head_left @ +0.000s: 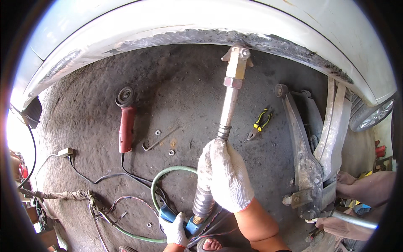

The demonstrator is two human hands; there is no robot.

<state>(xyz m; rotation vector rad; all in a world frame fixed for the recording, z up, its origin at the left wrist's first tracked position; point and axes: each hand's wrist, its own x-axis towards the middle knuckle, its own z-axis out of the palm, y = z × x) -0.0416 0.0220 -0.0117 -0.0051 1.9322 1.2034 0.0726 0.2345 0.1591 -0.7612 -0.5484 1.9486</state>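
A slide-hammer dent puller (229,107) with a metal shaft reaches away from me toward the car's lower sill (168,40), which is white with a long scraped, bare-metal band. The puller's clawed tip (237,61) overlaps the sill's lower edge; whether it touches cannot be told. My right hand (228,178), in a white knit glove, is closed round the puller's middle, just below a wire wrap. Lower down, my gloved left hand (174,230) grips its blue handle (168,213). The left fingers are partly hidden.
On the stained floor lie a red angle grinder (126,126), yellow-and-black pliers (260,124), a bent metal rod (161,138) and several washers (172,153). A floor jack (306,164) stands right, near a wheel (371,114). A green hose (168,169) and cables (105,178) loop at lower left.
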